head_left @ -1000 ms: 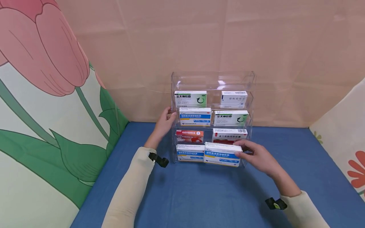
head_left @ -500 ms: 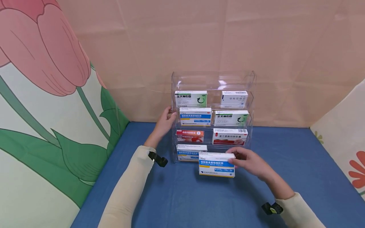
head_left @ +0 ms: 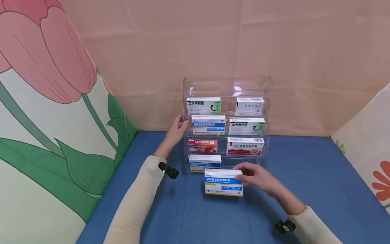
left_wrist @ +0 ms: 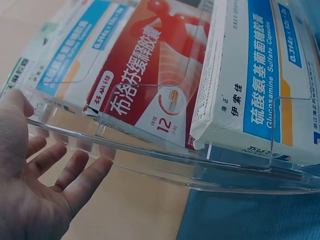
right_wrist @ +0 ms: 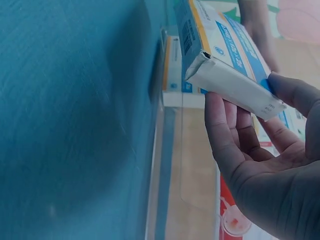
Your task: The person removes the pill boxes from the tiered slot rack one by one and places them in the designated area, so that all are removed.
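My right hand [head_left: 256,179] pinches a white and blue medicine box [head_left: 223,184] by its right end, thumb on the front and fingers behind. The box is held in front of the bottom tier of a clear plastic display rack [head_left: 228,84]; the right wrist view shows the box's white end [right_wrist: 235,87] between thumb and fingers. At the rack's left side my left hand [head_left: 176,130] holds the edge. In the left wrist view its thumb and fingers [left_wrist: 80,175] lie about the clear side panel, close to a red medicine box [left_wrist: 150,75].
On the bottom tier at left stands a matching blue and white box [head_left: 204,159]. Tiers above carry a red-banded box [head_left: 245,147], green and white boxes [head_left: 246,127] and a plain white box [head_left: 250,105]. Blue cloth [head_left: 189,217] covers the table; a beige backdrop [head_left: 304,67] hangs behind.
My right hand has drawn the blue and white box out of the bottom tier, toward me and to the left. My left hand has stayed at the rack's side.
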A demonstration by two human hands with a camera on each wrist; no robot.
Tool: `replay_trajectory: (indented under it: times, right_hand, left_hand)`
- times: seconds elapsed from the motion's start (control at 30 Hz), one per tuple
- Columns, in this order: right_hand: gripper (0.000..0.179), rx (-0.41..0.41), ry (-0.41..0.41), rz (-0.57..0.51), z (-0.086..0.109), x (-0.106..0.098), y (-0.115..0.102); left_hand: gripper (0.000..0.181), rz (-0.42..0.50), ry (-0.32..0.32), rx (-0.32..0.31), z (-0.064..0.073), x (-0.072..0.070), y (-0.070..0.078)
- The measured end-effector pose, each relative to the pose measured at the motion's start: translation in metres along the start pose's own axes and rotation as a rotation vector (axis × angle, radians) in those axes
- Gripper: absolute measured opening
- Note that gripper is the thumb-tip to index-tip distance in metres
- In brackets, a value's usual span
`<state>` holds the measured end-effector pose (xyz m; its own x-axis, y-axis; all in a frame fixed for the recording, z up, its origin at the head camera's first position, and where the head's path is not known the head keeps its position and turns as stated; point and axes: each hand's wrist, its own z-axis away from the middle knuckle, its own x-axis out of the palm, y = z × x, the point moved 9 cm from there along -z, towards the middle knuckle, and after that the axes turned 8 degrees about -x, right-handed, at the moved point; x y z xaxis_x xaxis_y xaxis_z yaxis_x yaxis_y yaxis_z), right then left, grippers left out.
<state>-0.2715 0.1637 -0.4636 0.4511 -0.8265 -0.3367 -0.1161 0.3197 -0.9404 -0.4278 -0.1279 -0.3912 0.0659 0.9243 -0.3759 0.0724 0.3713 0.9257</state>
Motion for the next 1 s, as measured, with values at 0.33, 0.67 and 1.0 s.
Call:
replay_trajectory:
  times: [0.33,0.67,1.0]
  right_hand:
    - [0.042,0.010,-0.046,-0.049,-0.008,0.020,0.008]
    - [0.042,0.037,-0.067,-0.111,-0.019,0.036,0.023]
    - [0.042,0.059,-0.091,-0.121,-0.028,0.053,0.026]
  left_hand:
    - [0.058,-0.008,-0.012,-0.011,0.000,0.000,-0.001]
    - [0.059,-0.008,-0.024,-0.024,0.002,0.001,0.000]
    - [0.057,0.002,-0.042,-0.017,0.001,0.002,0.000]
